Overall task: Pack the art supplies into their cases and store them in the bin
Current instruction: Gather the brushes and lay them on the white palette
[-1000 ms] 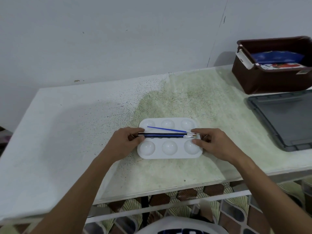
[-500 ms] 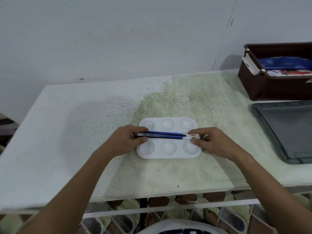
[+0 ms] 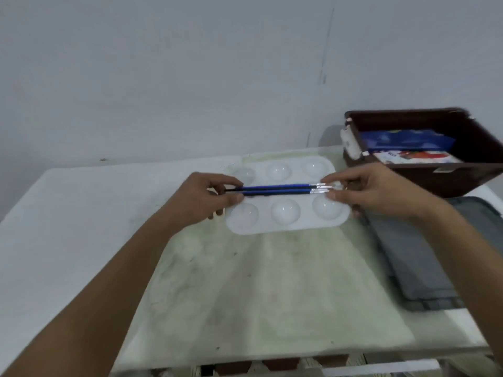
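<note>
The palette (image 3: pixel 285 213) with the brushes (image 3: pixel 275 189) laid along its middle has come up off the table (image 3: pixel 81 213) and travelled right and farther away since a second ago, when it lay flat at the table's middle; it now sits close to the brown bin (image 3: pixel 435 175) at the far right. That suggests the carry to the bin is under way and the packing of this piece is nearly done. The left hand (image 3: pixel 201 200) grips the palette's left end, thumb pressing the brush handles down onto it, and the right hand (image 3: pixel 373 191) grips the right end, fingers pinning the metal ferrules, so both hands are clamped on palette and brushes together. The palette is white plastic with six round wells, three far and three near, and looks clean. The brushes are thin, blue-handled with dark tips to the left and silver ferrules to the right; the frame is blurred, so their number is hard to tell. The bin already holds a blue pack and a printed box. A grey lid (image 3: pixel 413 254) lies on the table just near of it.
</note>
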